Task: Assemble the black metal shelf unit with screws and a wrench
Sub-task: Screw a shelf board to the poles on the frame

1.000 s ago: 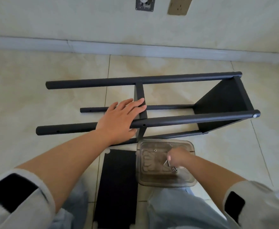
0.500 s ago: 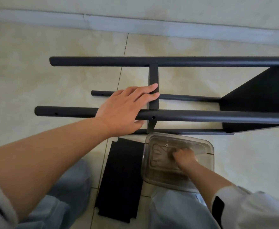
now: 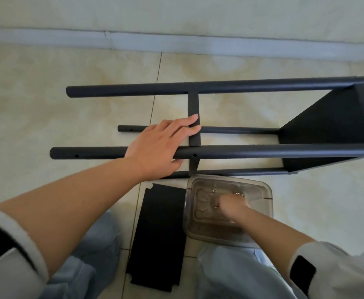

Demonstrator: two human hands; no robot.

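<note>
Fishing blurred in the clear tub (image 3: pixel 263 190), the right hand (image 3: pixel 232 205) (grip unreadable) could fumble screws, while the flat, open left hand (image 3: pixel 155 151) barely restrains the roll-prone frame (image 3: pixel 263 151).

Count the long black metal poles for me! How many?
4: far upper black metal pole, thin one lying behind, near upper one under the left hand, lowest one by the tub.
</note>
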